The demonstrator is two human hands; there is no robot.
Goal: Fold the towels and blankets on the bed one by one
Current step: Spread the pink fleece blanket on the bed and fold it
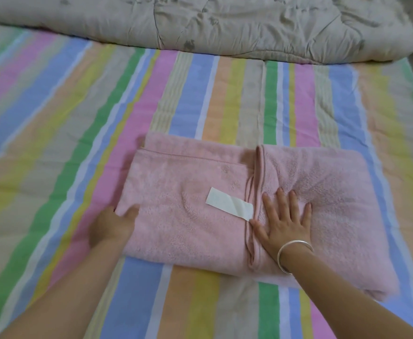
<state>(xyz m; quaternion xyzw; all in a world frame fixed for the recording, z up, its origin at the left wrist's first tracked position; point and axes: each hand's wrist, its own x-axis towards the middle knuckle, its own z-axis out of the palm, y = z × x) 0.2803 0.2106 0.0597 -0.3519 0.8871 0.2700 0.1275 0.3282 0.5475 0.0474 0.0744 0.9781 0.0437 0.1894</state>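
Toward the near edge of the bed (53,118), about midway along it, a partly folded pink towel (181,216) lies on the striped sheet. One flap is folded over from the right, its hem running across the middle. A white label (230,204) lies on the towel just left of that hem. The left hand (112,226) has its grip closed on the towel's near left corner, fingers tucked under the fabric. The right hand (283,221) presses flat on the folded flap, its grip apart and fingers spread, with a silver bangle (294,255) on the wrist. A rumpled beige quilt (200,25) lies along the bed's far edge.
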